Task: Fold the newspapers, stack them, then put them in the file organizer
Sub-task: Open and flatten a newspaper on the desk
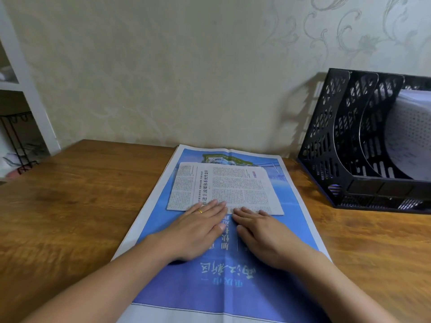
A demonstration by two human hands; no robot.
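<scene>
A cream wall with pale embossed floral-scroll wallpaper point(186, 66) fills the upper half of the view, its swirls showing most clearly toward the upper right. Below it runs a brown wood-grain tabletop point(77, 194), its far edge meeting the wall. At the left stands a white shelving unit point(25, 73), and beside its lower part a thin black wire rack point(16, 141). The light is soft and dim.

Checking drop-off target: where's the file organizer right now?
In the head view, the black file organizer stands on the wooden desk at far right against the wall, right of the blue newspaper.
</scene>
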